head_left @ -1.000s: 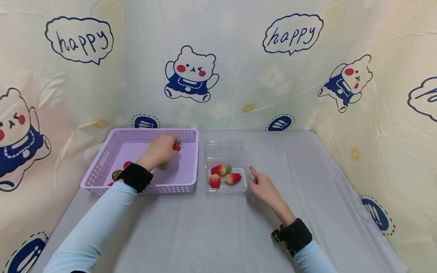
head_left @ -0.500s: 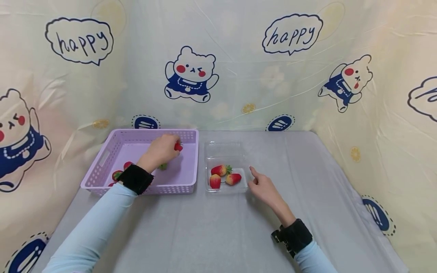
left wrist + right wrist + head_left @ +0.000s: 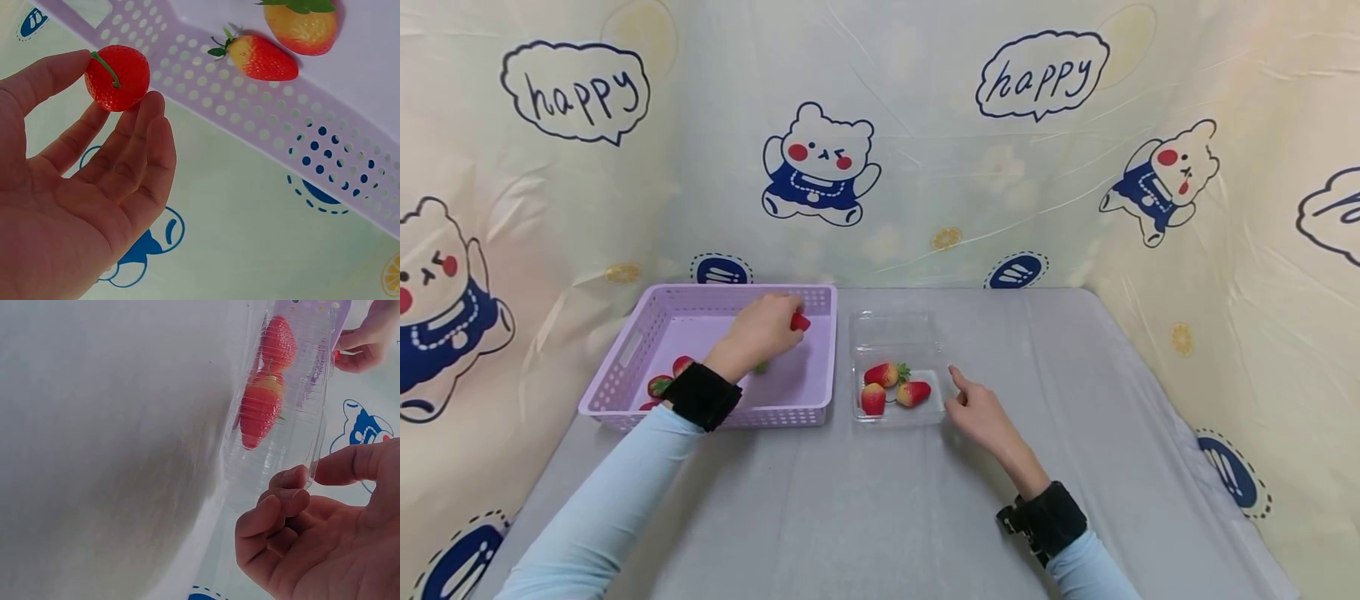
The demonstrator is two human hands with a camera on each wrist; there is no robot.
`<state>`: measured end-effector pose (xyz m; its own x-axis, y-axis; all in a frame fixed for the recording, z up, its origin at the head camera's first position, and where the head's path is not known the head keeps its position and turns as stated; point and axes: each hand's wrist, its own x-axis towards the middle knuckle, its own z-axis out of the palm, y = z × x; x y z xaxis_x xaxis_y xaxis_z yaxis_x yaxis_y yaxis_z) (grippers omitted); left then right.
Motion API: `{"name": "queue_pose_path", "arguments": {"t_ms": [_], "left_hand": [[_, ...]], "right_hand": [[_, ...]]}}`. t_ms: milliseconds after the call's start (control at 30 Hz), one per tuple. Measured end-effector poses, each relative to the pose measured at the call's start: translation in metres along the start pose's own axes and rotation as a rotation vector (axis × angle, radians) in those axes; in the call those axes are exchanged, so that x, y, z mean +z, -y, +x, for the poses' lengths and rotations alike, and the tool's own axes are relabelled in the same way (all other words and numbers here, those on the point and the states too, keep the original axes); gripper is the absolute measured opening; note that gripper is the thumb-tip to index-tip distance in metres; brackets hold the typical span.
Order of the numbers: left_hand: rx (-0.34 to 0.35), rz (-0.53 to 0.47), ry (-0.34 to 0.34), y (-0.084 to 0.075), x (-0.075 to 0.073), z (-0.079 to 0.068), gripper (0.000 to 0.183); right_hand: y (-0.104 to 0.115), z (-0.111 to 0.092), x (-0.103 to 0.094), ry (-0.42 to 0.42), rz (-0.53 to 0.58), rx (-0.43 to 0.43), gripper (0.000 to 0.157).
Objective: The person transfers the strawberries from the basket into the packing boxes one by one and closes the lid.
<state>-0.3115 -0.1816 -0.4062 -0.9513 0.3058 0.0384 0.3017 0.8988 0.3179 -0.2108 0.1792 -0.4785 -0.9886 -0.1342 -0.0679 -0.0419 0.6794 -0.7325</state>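
My left hand (image 3: 762, 332) pinches a dimpled red strawberry (image 3: 117, 78) between thumb and fingertips, over the right part of a purple basket (image 3: 692, 329). A thin green stem shows on the fruit in the left wrist view. To the right of the basket sits a clear plastic box (image 3: 895, 327), its lid laid back, with three strawberries (image 3: 913, 392) in its near half. At that box's right edge is my right hand (image 3: 981, 412); the right wrist view shows thumb and curled fingers (image 3: 287, 499) gripping the rim.
More strawberries (image 3: 682, 365) lie in the basket's near left, partly behind the left wrist. Green leaves (image 3: 762, 367) poke out beside the left hand. A grey cloth (image 3: 865, 508) covers the table, and a printed curtain (image 3: 925, 183) hangs close behind it.
My left hand has shifted slightly to the right with the strawberry, which has turned so its leaves no longer show in the head view. The right hand and box stay put.
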Motion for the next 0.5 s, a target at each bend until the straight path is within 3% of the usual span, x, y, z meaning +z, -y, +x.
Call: {"name": "queue_pose_path", "arguments": {"t_ms": [500], "left_hand": [[0.045, -0.007, -0.037, -0.020, -0.003, -0.008, 0.035]], "right_hand": [[-0.002, -0.001, 0.000, 0.005, 0.015, -0.007, 0.062]]}}
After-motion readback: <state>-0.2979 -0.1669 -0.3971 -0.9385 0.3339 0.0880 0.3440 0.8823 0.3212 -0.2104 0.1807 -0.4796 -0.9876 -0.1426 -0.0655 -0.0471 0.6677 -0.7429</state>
